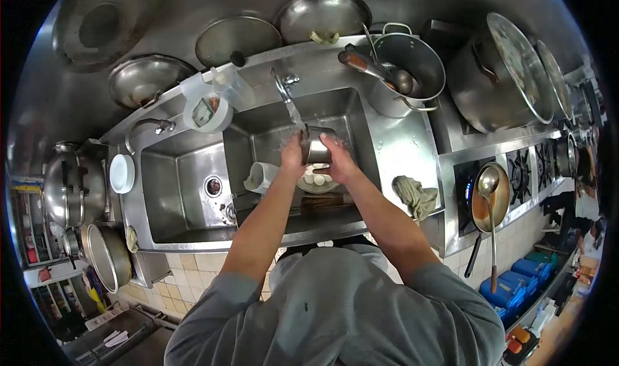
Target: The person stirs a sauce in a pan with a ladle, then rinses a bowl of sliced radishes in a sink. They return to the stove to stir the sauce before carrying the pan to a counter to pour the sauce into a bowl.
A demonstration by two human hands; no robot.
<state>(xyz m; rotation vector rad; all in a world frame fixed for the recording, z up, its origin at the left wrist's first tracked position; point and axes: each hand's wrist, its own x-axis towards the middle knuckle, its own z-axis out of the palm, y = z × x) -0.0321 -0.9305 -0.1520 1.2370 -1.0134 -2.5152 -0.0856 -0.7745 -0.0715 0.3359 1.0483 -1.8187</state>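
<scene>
My left hand (293, 155) and my right hand (340, 158) grip a metal container (318, 148) from its two sides. It is tilted over the right sink basin (356, 124). Water runs from the tap (282, 87) beside it and splashes around my hands. Just below the container, several white eggs (318, 179) sit in a bowl, partly hidden by my right hand. A white plastic jug (262, 176) stands left of the eggs. What is inside the metal container cannot be made out.
A tall pot (412, 50) with ladles stands on the right counter, near a crumpled cloth (414, 197). Farther right, a pan (490, 201) with a ladle (488, 180) sits by a lit burner. A white tub (208, 113) rests behind the basins; white lids (122, 174) lie left.
</scene>
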